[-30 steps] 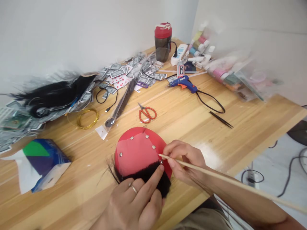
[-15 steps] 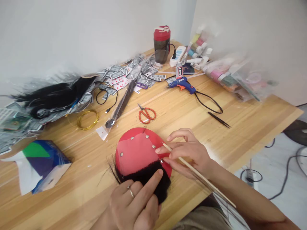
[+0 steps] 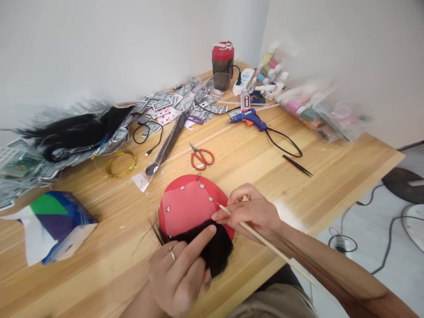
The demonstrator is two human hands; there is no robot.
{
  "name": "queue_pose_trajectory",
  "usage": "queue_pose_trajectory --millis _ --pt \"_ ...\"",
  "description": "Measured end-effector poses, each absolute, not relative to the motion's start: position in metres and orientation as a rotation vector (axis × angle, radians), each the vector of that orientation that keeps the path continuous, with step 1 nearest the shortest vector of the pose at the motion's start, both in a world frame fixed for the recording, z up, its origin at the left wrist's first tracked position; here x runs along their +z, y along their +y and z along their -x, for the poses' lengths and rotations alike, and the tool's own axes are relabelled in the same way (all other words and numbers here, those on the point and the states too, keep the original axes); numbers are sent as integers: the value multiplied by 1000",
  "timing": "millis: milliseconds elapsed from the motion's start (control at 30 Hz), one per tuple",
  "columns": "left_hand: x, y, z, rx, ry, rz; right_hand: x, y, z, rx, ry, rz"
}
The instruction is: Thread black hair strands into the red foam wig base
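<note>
1) Round silver-studded red piece [image 3: 185,205] lies near the wooden table's front edge [image 3: 347,199]
2) Right hand [image 3: 256,214] pinches a thin pale stick [image 3: 265,242]; left hand [image 3: 180,274] rests a forefinger on black fur [image 3: 219,251], grip unclear
3) Red-lidded grey cup [image 3: 221,70] stands behind

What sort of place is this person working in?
Probably a craft workspace, perhaps a small studio. On the pale wooden table lie a blue-and-orange plastic glue gun, small metal scissors with orange-red handles, and a round coil of thin golden wire.
</note>
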State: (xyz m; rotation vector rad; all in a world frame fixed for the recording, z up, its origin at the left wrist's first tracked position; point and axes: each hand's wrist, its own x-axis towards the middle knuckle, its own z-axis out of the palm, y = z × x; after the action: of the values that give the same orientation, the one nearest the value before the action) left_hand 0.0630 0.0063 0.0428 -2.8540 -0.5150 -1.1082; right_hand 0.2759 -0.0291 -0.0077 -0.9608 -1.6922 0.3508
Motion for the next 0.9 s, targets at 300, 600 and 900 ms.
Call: queue_pose_trajectory --millis 300,600,900 --pt "38 10 -70 -958 -430 2790 -9 -56 -280 382 -1747 915" --pt "39 12 -69 -947 -357 2869 34 -49 -295 658 -1076 948" --pt "47 6 -74 -831 -417 2879 15 -4 -286 1055 -636 889"
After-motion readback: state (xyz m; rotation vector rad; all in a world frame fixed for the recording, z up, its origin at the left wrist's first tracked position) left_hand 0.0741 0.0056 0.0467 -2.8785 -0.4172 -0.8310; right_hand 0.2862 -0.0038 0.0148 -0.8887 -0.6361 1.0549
